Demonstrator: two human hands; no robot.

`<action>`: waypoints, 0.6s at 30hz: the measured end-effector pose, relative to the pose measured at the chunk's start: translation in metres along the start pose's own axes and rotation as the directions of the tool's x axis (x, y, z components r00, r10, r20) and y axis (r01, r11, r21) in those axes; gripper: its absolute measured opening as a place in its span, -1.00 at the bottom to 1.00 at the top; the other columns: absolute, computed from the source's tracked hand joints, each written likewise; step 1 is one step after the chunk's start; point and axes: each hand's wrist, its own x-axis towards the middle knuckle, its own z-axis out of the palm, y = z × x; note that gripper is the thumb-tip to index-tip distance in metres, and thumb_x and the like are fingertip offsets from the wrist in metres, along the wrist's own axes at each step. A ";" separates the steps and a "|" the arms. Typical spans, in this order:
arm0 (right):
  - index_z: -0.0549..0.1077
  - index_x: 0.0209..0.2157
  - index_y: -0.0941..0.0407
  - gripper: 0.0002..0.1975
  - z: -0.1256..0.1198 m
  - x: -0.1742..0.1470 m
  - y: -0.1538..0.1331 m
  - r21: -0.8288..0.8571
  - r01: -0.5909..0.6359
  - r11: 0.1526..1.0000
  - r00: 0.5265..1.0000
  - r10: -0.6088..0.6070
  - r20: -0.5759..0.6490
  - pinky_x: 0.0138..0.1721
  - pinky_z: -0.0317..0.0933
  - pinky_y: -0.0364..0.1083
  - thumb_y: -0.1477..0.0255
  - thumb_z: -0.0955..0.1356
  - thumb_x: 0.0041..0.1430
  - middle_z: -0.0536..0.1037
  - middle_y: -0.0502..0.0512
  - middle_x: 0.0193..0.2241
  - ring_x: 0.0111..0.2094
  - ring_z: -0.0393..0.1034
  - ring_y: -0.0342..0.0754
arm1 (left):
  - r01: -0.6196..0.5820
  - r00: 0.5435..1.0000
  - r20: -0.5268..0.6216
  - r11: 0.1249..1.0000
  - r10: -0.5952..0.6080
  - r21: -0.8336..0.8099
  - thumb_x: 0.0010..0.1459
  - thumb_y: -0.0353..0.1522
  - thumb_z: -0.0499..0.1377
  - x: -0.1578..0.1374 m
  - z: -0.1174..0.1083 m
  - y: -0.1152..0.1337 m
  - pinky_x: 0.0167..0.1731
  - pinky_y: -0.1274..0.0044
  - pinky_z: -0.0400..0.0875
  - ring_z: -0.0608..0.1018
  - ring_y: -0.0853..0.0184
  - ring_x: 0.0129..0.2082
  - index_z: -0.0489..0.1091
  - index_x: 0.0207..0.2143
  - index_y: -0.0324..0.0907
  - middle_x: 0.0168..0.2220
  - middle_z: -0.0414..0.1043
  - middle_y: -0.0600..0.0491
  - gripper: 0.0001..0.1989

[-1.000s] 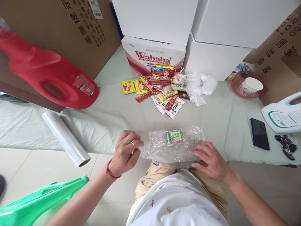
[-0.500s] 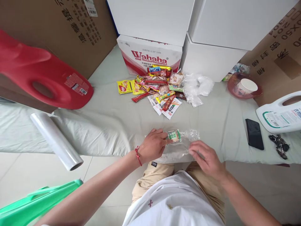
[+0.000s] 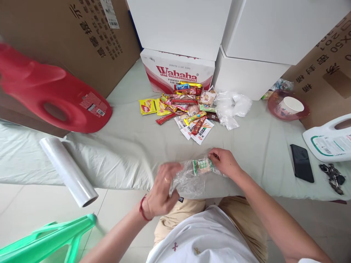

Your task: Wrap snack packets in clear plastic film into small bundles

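A small green-and-white snack packet (image 3: 203, 166) is at the front edge of the cloth-covered surface, together with a crumpled clear plastic bag (image 3: 189, 182). Whether the packet lies inside the bag or on top of it, I cannot tell. My right hand (image 3: 226, 162) has its fingers closed at the packet's right end. Beside the bag's left end is my left hand (image 3: 163, 190), slightly blurred, thumb and fingers apart. Farther back lies a pile of wrapped snacks (image 3: 186, 102), with crumpled clear plastic bags (image 3: 233, 106) at its right.
A red jug (image 3: 63, 95) and a plastic film roll (image 3: 68, 171) are on the left. White boxes (image 3: 181, 69) stand behind the snacks. To the right are a bowl with a paper cup (image 3: 293, 105), a white jug (image 3: 329, 140), a phone (image 3: 301, 162) and keys (image 3: 333, 177). A green stool (image 3: 55, 237) is lower left.
My left hand has come off the packet and moved left with its fingers parting. My right hand has moved up and left onto the packet's right end. The view has shifted slightly.
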 end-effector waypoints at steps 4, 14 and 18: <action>0.55 -0.30 0.08 -0.78 -0.001 -0.003 -0.002 0.009 -0.019 1.000 1.000 0.019 0.013 -0.35 0.13 -0.13 0.35 0.28 0.26 0.60 0.01 -0.41 -0.41 0.42 -0.07 | -0.136 0.987 -0.039 0.941 0.155 0.310 0.15 -0.50 0.21 -0.027 0.031 0.013 0.30 -0.02 0.07 0.31 0.00 0.32 0.18 0.27 0.05 0.20 0.35 -0.14 -0.34; 0.53 -0.30 0.08 -0.79 -0.001 -0.001 0.007 0.140 -0.009 0.990 1.000 0.007 0.014 -0.36 0.20 -0.12 0.29 0.30 0.23 0.56 0.01 -0.44 -0.42 0.40 -0.06 | 0.600 0.774 -0.409 0.766 -0.484 0.229 0.34 -0.30 0.10 0.004 0.038 -0.018 -0.22 0.35 0.33 0.51 0.21 -0.32 0.26 -0.58 -0.13 -0.49 0.45 0.03 -0.62; 0.54 -0.14 0.11 -0.76 -0.005 -0.002 0.017 0.107 0.046 0.993 0.998 -0.040 -0.054 -0.30 0.26 -0.10 0.36 0.34 0.19 0.55 0.09 -0.25 -0.40 0.38 -0.10 | 0.690 0.723 -0.365 0.578 -0.587 0.436 0.22 -0.26 0.19 0.009 0.039 -0.028 -0.05 0.17 0.35 0.44 -0.03 -0.01 0.51 -0.24 -0.17 -0.14 0.48 -0.16 -0.82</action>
